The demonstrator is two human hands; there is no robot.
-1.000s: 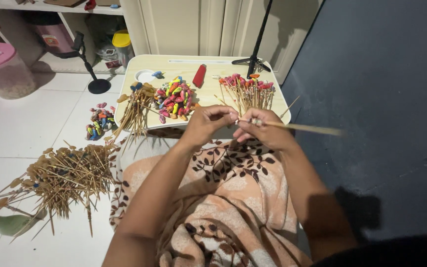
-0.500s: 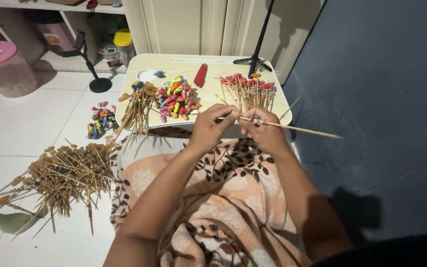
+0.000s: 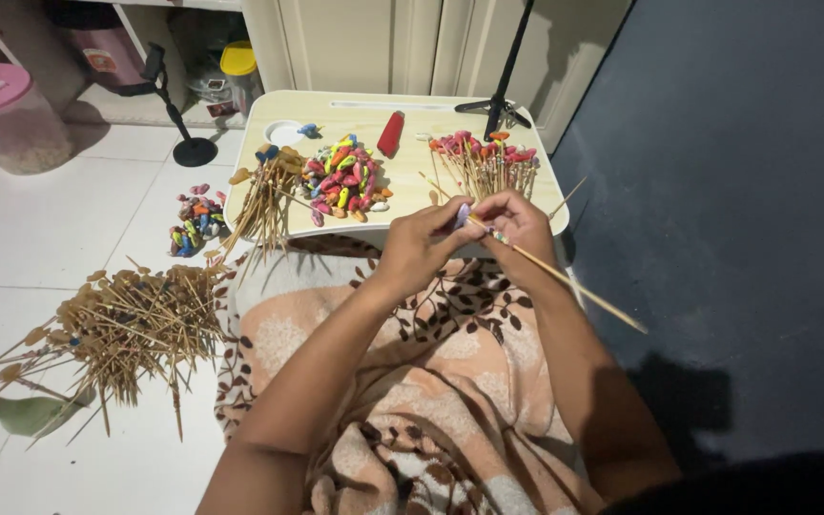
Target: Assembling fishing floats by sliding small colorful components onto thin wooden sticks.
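Bamboo stick [image 3: 565, 278] pinched by left hand [image 3: 422, 243] and right hand [image 3: 519, 229], held over near edge of lap table [image 3: 412, 195]; stick tail overhangs dark floor [image 3: 736, 238] at right.

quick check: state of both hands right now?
Left hand: closed, fingertips pinching the small pale piece at the stick's tip.
Right hand: closed, holding the thin wooden stick.

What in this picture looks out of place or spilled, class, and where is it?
A small cluster of colourful pieces lies on the white floor left of the low table, apart from the main colourful pile on top. A loose heap of sticks also sprawls on the floor. Both hands hold one stick.
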